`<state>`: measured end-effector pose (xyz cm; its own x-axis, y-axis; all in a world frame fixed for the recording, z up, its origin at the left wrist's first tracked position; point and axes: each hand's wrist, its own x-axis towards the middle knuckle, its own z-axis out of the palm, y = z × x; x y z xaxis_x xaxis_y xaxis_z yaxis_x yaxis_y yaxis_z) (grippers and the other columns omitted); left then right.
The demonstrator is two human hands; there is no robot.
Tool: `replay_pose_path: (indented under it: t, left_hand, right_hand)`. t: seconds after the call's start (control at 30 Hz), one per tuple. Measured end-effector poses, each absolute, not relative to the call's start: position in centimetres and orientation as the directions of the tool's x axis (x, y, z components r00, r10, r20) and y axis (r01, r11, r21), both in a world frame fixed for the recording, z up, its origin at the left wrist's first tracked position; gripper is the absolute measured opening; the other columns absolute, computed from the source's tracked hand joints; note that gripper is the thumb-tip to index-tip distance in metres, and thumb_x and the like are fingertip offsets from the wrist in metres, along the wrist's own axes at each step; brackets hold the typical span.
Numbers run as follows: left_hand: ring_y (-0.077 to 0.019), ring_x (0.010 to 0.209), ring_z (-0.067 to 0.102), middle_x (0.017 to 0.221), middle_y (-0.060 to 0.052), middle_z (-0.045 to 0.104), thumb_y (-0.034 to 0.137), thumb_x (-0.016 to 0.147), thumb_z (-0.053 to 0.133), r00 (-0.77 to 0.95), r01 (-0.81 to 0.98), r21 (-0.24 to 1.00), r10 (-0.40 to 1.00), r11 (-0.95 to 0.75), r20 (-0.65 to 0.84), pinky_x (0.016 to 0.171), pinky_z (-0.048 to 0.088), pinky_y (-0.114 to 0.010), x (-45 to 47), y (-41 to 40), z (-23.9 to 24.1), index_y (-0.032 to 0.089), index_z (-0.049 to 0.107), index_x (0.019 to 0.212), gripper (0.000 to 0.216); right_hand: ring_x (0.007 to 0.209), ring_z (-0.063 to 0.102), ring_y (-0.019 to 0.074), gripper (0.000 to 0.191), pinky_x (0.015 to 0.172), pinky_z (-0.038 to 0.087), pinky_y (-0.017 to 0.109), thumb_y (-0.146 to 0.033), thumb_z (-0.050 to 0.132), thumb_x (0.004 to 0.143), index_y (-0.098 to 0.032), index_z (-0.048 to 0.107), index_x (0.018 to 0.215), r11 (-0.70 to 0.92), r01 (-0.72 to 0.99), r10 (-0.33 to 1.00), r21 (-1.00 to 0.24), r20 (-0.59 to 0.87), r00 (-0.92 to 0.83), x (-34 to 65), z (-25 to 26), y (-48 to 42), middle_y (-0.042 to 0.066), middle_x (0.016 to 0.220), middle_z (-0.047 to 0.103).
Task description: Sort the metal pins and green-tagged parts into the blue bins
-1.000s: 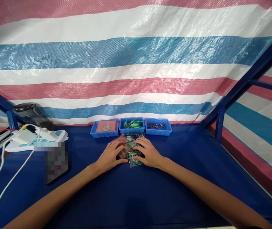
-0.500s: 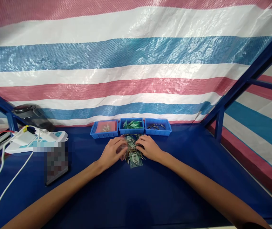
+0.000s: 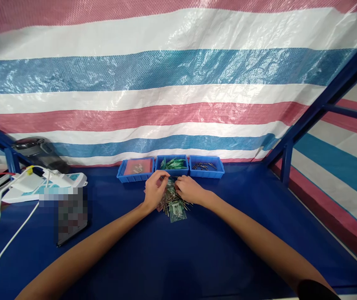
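Note:
A mixed pile of slim metal rods (image 3: 167, 206) and small clear bags (image 3: 177, 212) with pale pieces inside lies on the blue table. My left hand (image 3: 155, 191) is at the pile's left back side, thumb and forefinger pinched. Opposite it, my right hand (image 3: 192, 190) has its fingers curled and pressed together. A thin metal rod (image 3: 174, 177) spans the gap between both sets of fingertips; its ends are hidden. Reddish bags (image 3: 159, 205) show partly under my left hand.
Behind the pile stand three blue bins: the left bin (image 3: 134, 178) with a pink bag, the middle bin (image 3: 172, 171) with green bags, the right bin (image 3: 208, 173) with metal rods. At left are a power strip (image 3: 80, 180), white cables, a blurred-out device (image 3: 72, 218) and a dark jar (image 3: 37, 152).
My hands have risen slightly toward the pile's back edge, and my left hand has moved right. Their spread fingers have closed to pinches, with a thin rod now between them.

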<state>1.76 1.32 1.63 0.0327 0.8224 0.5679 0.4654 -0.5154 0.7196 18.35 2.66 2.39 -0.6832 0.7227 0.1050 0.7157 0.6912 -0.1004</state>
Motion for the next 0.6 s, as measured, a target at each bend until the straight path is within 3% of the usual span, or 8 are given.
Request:
replay_pose_path:
  t: [0.1,0.23,0.4,0.6]
  left_hand:
    - [-0.0172,0.084,0.060,0.089,-0.004,0.064,0.023,0.087,0.048,0.034,0.466,0.722,0.826,-0.511,0.563,0.077,0.046,-0.029,1.6,1.3,1.4,0.018,0.062,0.087,0.015]
    - [-0.0172,0.087,0.060,0.094,-0.004,0.064,0.026,0.088,0.048,0.061,0.471,0.732,0.846,-0.492,0.529,0.079,0.046,-0.030,1.3,1.2,1.4,0.019,0.061,0.095,0.016]
    - [-0.0165,0.088,0.060,0.095,-0.003,0.065,0.031,0.090,0.048,0.204,0.517,0.687,0.853,-0.510,0.480,0.079,0.045,-0.028,0.9,1.2,1.5,0.020,0.063,0.098,0.020]
    - [-0.0169,0.085,0.059,0.088,-0.004,0.067,0.032,0.091,0.047,0.421,0.531,0.550,0.764,-0.645,0.489,0.079,0.044,-0.029,0.4,1.4,0.6,0.019,0.065,0.091,0.022]
  right_hand:
    - [0.082,0.054,0.0205,0.010,0.070,0.035,0.030,-0.014,0.048,0.088,-0.013,0.058,0.086,0.665,0.733,0.745,-0.142,0.191,-0.639,18.4,2.4,2.4,0.010,0.086,0.062]
    - [0.068,0.054,0.0157,0.013,0.067,0.035,0.028,-0.012,0.042,0.091,-0.015,0.054,0.089,0.588,0.717,0.806,-0.375,0.341,-0.484,18.3,2.0,1.8,0.003,0.076,0.061]
    - [0.070,0.058,0.0146,0.014,0.065,0.042,0.024,-0.025,0.049,0.089,-0.018,0.060,0.084,0.567,0.460,0.819,-0.683,0.525,-0.230,18.0,0.9,0.8,0.003,0.080,0.065]
    - [0.057,0.058,0.0130,0.015,0.057,0.045,0.023,-0.033,0.062,0.080,-0.018,0.063,0.083,0.473,0.271,0.875,-0.839,0.483,-0.032,18.0,-0.3,0.1,0.000,0.069,0.065]
